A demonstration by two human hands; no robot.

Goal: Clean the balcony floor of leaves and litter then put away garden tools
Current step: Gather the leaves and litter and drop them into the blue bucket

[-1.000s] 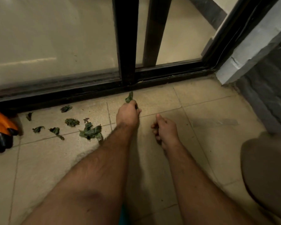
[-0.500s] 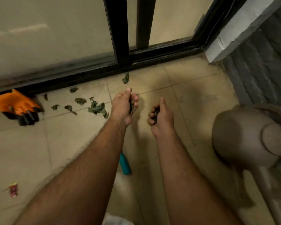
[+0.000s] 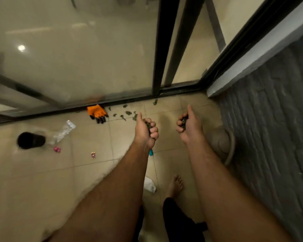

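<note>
My left hand (image 3: 145, 130) is raised above the tiled floor and grips a clump of green leaves (image 3: 148, 125) in its curled fingers. Beside it my right hand (image 3: 187, 124) holds another clump of leaves (image 3: 183, 121) the same way. More loose leaves (image 3: 128, 113) lie scattered on the floor by the door track, one leaf (image 3: 155, 101) close to the door post. An orange and black garden glove (image 3: 97, 111) lies against the track. A teal handle (image 3: 150, 152) shows on the floor under my left wrist.
A black pot (image 3: 31, 140) stands at the left beside a clear plastic wrapper (image 3: 64, 131). A pink wrapper (image 3: 57, 149) and a small red wrapper (image 3: 93, 155) lie on the tiles. A beige watering can (image 3: 220, 142) stands by the grey wall (image 3: 273, 130). My bare foot (image 3: 175, 185) is below.
Both hands have lifted off the floor with leaves gripped in them. The view has risen and pulled back, bringing the pot, the wrappers and my foot into sight.
</note>
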